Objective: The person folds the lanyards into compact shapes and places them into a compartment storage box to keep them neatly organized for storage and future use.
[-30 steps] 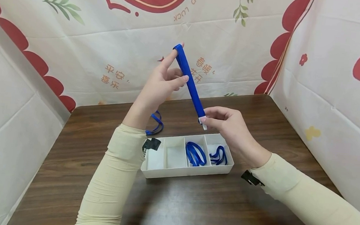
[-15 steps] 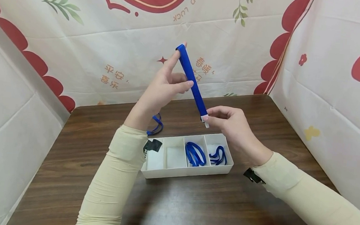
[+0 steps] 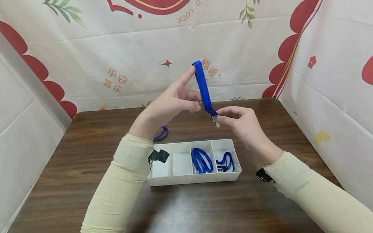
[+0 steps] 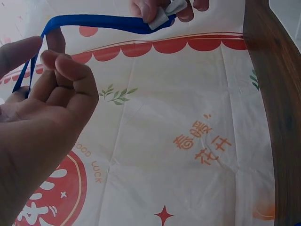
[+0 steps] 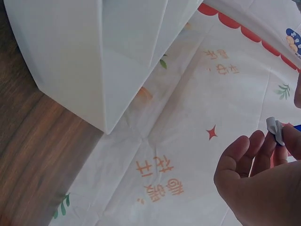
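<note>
Blue strap [image 3: 202, 87] with white end piece [image 4: 159, 20]: raised higher than the white tray [image 3: 193, 181], looped over the straight index finger [image 3: 187, 77] of the left hand [image 3: 169, 102], other fingers bent. Pinched at the end piece between fingers of the right hand [image 3: 244, 124]. In the tray's two right-hand compartments: large blue coil [image 3: 193, 161], small blue coil [image 3: 230, 164]. Behind the tray's left part, on the surface [image 3: 186, 214]: blue loops [image 3: 165, 130], partly hidden.

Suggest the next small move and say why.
Probably bring the right grip up to the left grip, folding the blue strap: it loops over a raised left finger, the right pinches it by its white tip, and coiled straps lie in the white tray.
</note>
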### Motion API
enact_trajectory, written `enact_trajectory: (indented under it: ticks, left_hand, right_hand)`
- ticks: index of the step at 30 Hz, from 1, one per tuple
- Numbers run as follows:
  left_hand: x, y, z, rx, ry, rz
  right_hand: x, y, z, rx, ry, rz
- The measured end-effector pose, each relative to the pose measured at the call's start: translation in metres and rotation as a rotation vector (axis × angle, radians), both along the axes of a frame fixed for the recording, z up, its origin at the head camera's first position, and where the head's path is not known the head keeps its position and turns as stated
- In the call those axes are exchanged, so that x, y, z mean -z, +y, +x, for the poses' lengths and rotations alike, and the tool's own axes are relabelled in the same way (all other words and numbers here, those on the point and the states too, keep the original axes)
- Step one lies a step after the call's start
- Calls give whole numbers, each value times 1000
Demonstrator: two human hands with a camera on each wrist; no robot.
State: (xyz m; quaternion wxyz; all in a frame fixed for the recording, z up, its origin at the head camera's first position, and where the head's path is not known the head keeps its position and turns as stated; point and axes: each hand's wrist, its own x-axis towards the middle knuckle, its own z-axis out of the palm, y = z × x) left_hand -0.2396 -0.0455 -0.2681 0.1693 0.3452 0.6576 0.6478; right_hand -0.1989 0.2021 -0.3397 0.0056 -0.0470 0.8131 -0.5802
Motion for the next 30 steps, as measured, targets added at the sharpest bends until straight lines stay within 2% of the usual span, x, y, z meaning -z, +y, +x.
enact_trajectory:
  ticks: [8,15,19,22,30]
  left_hand:
    - [-4,-1,2,-67,68,-91]
    - [1,0,5,-57,-46,-122]
    - [7,5,5,-31,-59,-169]
    - [13,11,3,17,-66,-169]
    - [30,24,0,67,-98,-156]
  right_hand:
    - [5,0,4,-11,-26,18]
    - [3,-1,0,8,25,16]
    - [1,-2,-4,62,85,37]
    - [-1,-4,-7,108,140,18]
    - [-4,-10,-9,193,277,-117]
